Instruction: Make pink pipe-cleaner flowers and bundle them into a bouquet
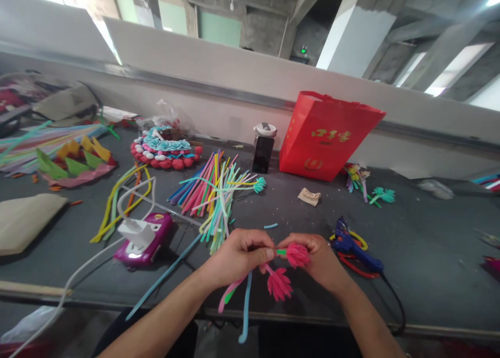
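- I hold a fuzzy pink pipe-cleaner flower [297,255] between my two hands, above the near edge of the dark grey worktop [429,254], low in the middle of my view.
- My right hand [318,259] is cupped around the flower head from its 3 o'clock side, fingers closed on it.
- My left hand [244,254] pinches the flower's short green stem [280,252] at its 9 o'clock side, thumb pressed on top.
- A second fuzzy pink pipe-cleaner flower [278,284] hangs just below the first, at its 7 o'clock, touching my left hand's grip by its stem.
- Loose pink, green and light blue pipe-cleaner strands [245,306] droop from my left hand toward 6 o'clock, past the worktop's edge.
- At 3 o'clock from the hands, near them, lies a blue hot-glue gun [353,246] with a black cord, resting on yellow and red loops.
- At 11 o'clock, a spread bundle of many-coloured pipe cleaners [213,191] fans across the worktop.
- At 9 o'clock sits a magenta power strip [150,241] with a white plug adapter [136,232] on it.
- At 12 o'clock, farther off, a dark bottle with a white lid [263,149] stands beside a red paper shopping bag [324,136].
- At 10 o'clock, well apart, rests a round red, white and blue pipe-cleaner cake [166,148].
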Motion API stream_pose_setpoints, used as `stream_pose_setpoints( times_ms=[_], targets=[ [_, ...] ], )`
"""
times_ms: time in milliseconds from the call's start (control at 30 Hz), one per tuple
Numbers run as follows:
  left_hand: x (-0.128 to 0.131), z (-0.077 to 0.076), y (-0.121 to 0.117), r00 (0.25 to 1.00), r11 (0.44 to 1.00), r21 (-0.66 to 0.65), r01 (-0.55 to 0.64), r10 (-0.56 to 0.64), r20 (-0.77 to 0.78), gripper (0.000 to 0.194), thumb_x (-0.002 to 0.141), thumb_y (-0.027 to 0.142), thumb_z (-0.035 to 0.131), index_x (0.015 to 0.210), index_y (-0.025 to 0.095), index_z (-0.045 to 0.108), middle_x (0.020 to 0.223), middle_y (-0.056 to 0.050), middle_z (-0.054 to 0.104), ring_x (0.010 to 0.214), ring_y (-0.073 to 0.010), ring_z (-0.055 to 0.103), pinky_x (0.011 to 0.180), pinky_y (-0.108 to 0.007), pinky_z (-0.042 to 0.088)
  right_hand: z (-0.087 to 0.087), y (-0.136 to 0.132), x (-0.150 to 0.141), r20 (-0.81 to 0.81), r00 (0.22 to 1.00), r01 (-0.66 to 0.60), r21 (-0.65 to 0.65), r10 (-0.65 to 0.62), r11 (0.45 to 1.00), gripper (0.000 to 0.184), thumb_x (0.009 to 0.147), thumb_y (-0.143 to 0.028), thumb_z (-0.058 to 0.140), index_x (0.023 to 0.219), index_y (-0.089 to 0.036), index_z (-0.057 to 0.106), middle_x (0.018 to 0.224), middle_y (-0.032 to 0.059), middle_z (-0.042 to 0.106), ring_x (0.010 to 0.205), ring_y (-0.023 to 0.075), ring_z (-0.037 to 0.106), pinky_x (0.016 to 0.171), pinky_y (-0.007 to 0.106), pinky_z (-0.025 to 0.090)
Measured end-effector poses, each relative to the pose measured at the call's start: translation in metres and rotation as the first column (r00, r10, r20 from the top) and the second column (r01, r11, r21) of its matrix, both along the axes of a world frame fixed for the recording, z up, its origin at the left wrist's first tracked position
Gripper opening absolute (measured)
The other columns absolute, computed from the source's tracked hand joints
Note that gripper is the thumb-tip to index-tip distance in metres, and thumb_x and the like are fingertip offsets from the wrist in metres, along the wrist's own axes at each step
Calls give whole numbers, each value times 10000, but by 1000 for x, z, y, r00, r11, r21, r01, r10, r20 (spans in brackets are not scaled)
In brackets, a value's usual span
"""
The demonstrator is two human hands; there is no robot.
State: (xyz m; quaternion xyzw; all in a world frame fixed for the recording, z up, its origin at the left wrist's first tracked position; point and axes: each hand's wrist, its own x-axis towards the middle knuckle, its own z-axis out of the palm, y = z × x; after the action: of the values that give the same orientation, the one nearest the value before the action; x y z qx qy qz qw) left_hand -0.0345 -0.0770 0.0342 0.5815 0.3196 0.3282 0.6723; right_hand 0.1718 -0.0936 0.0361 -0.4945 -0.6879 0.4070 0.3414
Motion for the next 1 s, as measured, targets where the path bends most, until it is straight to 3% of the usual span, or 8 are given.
stream_pose_setpoints(
  times_ms=[233,400,533,633,700,800,900,1000],
  targets=[
    [3,-1,-7,976,984,73,161,-148,-160,229,800,347,649,718,134,670,576,22,520,538,-105,530,523,-195,394,4,6,13,65,995,-83,123,76,989,220,799,-399,749,759,-183,768,728,20,649,668,137,599,611,238,451],
    [8,-6,-12,961,968,133,213,-183,-206,178,792,279,618,720,132,688,531,33,501,498,-91,456,478,-187,343,9,8,20,147,964,-257,281,223,925,216,834,-408,716,785,-205,770,732,20,654,731,147,612,694,267,478],
    [10,-4,-11,954,946,274,173,-92,-285,150,766,174,562,674,137,675,525,41,501,501,-81,421,484,-182,317,13,2,16,233,956,-259,386,178,885,178,870,-352,691,783,-206,746,721,22,658,730,152,604,693,280,481],
    [12,-6,-10,953,946,322,46,55,-298,155,764,172,547,669,140,664,542,38,513,515,-83,419,492,-190,304,18,-9,6,336,940,-231,507,56,831,119,893,-263,661,810,-204,723,727,28,663,728,162,590,672,289,475],
    [13,-10,-8,961,962,263,-73,139,-240,146,771,201,554,678,142,650,547,35,517,509,-83,426,487,-192,302,20,-17,-2,409,912,-250,592,-19,766,107,902,-212,631,843,-197,718,743,40,670,723,169,576,659,299,469],
    [14,-14,-4,978,981,18,-196,196,-68,138,768,264,599,708,145,634,513,43,498,450,-74,410,451,-192,293,20,-24,-10,423,904,-260,653,-59,711,127,907,-163,595,885,-193,717,746,45,674,714,168,571,672,304,476],
    [12,-12,2,966,948,-240,-212,240,98,160,712,282,694,712,130,644,501,45,496,418,-52,389,431,-180,281,16,-27,-14,361,930,-184,618,-68,765,156,912,-146,575,961,-193,716,773,40,672,726,158,599,693,290,487],
    [9,-7,5,935,905,-389,-170,273,228,160,670,238,747,684,112,650,552,27,540,423,-22,373,436,-164,265,10,-28,-16,309,946,-93,555,-101,827,194,919,-149,553,1006,-199,720,799,37,674,743,153,626,703,272,491]
  ],
)
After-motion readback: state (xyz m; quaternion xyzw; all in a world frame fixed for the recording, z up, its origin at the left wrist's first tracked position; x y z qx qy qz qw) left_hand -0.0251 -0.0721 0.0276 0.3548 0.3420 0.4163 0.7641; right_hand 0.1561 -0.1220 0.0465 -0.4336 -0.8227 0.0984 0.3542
